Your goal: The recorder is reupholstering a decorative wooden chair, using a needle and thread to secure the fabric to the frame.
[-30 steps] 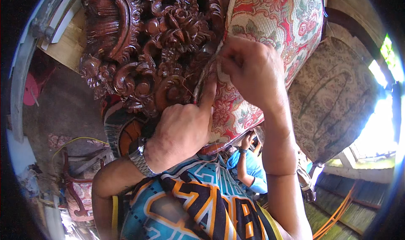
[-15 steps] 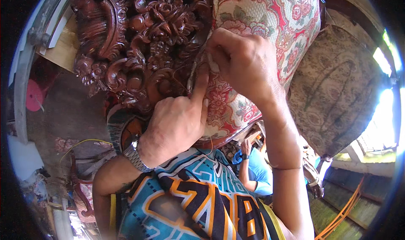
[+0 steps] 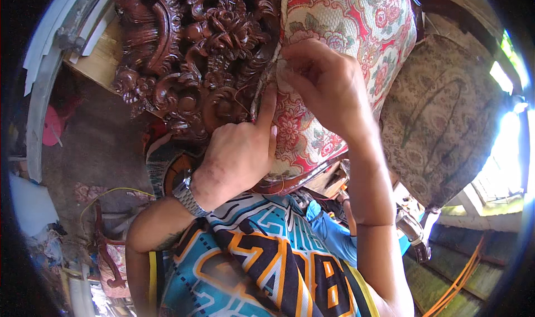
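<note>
A cushion covered in red and cream floral upholstery fabric [image 3: 345, 21] lies against dark, glossy carved wood [image 3: 228, 38]. Along their meeting line runs a pale corded edge [image 3: 275, 66]. My left hand [image 3: 237, 155] has its index finger stretched out, pressing beside this edge; its other fingers are curled and partly hidden. Just above that fingertip, my right hand [image 3: 329, 88] is closed in a pinch at the edge. What its fingers hold is too small to make out. A thin loose thread [image 3: 241, 102] curves over the carving by the seam.
An oval backrest in faded floral fabric [image 3: 440, 122] stands at the right. Beyond my body, a person in blue [image 3: 331, 228] is partly visible. Orange cords [image 3: 460, 278] lie at lower right. A pink disc [image 3: 53, 126] and a chair with pink upholstery [image 3: 114, 264] are at the left.
The view has shifted slightly. My right hand has turned a little at the seam, its pinch showing more openly. My left finger keeps its place. The person in blue has changed posture.
</note>
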Available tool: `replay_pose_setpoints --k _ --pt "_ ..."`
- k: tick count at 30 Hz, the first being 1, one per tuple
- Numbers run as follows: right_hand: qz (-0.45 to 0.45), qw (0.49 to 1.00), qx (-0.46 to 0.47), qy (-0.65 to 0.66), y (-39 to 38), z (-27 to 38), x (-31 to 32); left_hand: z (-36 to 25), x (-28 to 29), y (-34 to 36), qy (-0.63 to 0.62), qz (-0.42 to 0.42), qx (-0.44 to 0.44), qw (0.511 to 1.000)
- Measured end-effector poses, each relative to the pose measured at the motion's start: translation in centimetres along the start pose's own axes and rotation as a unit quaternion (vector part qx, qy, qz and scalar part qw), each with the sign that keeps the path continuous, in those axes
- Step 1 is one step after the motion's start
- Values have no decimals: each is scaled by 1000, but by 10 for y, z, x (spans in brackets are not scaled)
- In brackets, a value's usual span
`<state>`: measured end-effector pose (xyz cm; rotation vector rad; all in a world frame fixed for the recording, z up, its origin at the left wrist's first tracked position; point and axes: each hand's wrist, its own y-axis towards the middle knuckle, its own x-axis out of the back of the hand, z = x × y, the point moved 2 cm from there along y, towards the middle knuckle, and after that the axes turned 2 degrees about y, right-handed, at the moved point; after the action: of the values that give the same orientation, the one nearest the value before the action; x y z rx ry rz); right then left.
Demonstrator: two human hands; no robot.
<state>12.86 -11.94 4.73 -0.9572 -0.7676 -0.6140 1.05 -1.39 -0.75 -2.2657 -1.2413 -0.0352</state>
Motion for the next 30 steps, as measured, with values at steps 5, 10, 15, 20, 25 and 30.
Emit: replay_pose_setpoints --k 5,10,15,20,25,30 --pt "-114 993 21 -9 -1 0 -19 3 -8 -3 22 -44 -23 999" --pt "-132 988 42 -61 2 0 -20 -6 -10 -12 56 -59 -12 997" --pt "-116 987 -9 -108 11 3 -24 -12 33 -68 81 -145 -51 985" --pt "-92 981 -28 -171 13 -3 -27 -16 124 -115 123 -335 -120 927" --pt "-71 980 -57 -176 16 9 -27 -37 172 -141 59 -137 -98 984" --pt "37 974 -64 -213 21 14 -27 -62 190 -162 98 116 -329 932"
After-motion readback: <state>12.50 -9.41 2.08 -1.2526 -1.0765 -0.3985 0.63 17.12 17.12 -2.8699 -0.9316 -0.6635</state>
